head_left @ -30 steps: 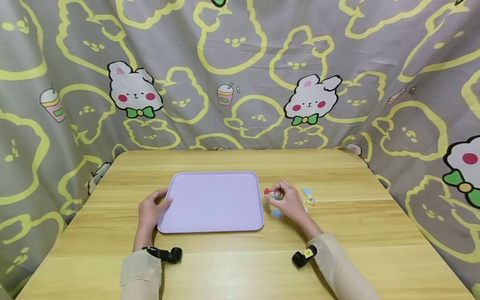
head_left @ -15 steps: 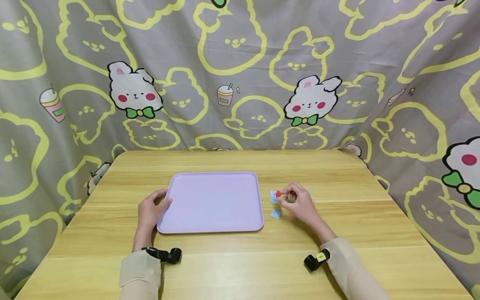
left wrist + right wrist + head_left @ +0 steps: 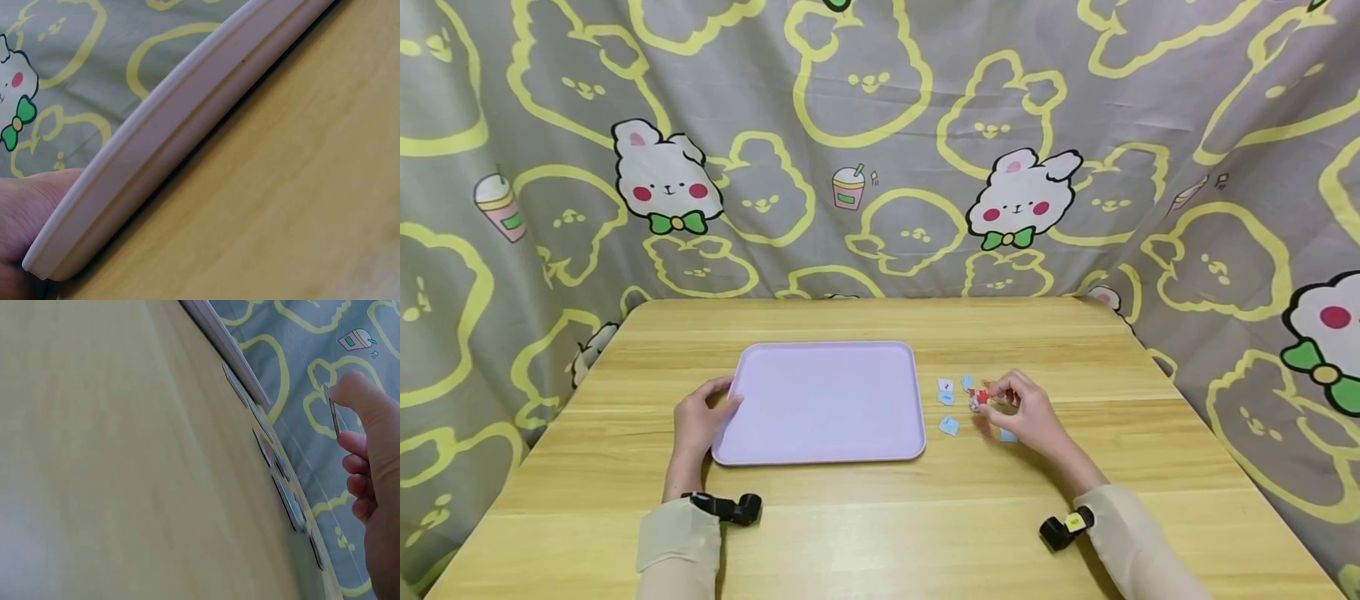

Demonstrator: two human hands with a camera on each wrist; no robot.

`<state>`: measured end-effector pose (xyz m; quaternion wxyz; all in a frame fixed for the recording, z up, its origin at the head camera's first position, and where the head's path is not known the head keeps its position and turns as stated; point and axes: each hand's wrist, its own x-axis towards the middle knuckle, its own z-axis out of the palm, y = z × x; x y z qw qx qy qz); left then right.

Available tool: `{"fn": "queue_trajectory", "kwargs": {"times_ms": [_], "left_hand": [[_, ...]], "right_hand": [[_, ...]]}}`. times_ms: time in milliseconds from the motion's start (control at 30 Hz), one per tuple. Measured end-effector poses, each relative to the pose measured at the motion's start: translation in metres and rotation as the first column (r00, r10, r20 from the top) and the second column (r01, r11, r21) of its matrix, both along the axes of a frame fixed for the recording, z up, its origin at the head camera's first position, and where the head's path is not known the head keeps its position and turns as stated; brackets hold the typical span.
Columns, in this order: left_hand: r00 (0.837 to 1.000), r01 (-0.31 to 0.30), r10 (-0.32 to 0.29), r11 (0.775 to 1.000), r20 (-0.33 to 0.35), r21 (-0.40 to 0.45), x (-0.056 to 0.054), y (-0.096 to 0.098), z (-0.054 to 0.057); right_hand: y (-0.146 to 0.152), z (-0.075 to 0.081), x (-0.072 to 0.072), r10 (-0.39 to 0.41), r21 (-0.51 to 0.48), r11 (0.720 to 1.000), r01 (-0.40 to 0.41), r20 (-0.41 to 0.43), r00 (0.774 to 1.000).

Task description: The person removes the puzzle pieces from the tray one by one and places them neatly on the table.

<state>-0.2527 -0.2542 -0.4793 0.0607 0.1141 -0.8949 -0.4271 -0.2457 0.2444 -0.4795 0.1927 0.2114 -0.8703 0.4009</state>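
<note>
My left hand (image 3: pixel 702 417) grips the left edge of a lilac tray (image 3: pixel 820 458), its thumb over the rim; the left wrist view shows the tray's side wall (image 3: pixel 162 119) beside the hand (image 3: pixel 31 212). Right of the tray, my right hand (image 3: pixel 1028 414) pinches a small red puzzle piece (image 3: pixel 982 397) between thumb and fingertips. Edge-on in the right wrist view, that thin piece (image 3: pixel 334 415) is held above the table. Below and around the right hand lie several flat puzzle pieces, among them a light blue one (image 3: pixel 949 426). Some are partly hidden by the fingers.
A wooden table (image 3: pixel 865 533) bears the tray and the pieces. Grey patterned curtain (image 3: pixel 880 108) hangs behind the table and along both sides. Another blue piece (image 3: pixel 946 398) lies near the tray's right edge.
My right hand has moved right, away from the tray, with the red puzzle piece in its fingers, uncovering pieces near the tray. My left hand stays on the tray's edge.
</note>
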Motion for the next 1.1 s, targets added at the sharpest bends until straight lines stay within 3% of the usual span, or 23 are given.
{"fn": "queue_trajectory", "kwargs": {"times_ms": [767,1100], "left_hand": [[1.000,0.009,-0.009,1.000,-0.003,-0.007,0.000,-0.001,0.001],[1.000,0.001,-0.001,1.000,-0.022,-0.010,-0.001,-0.002,0.000]], "right_hand": [[0.059,-0.007,0.019,-0.048,0.163,0.986,0.044,0.016,0.999],[0.067,-0.009,0.021,-0.048,0.214,0.976,0.044,0.013,0.999]]}}
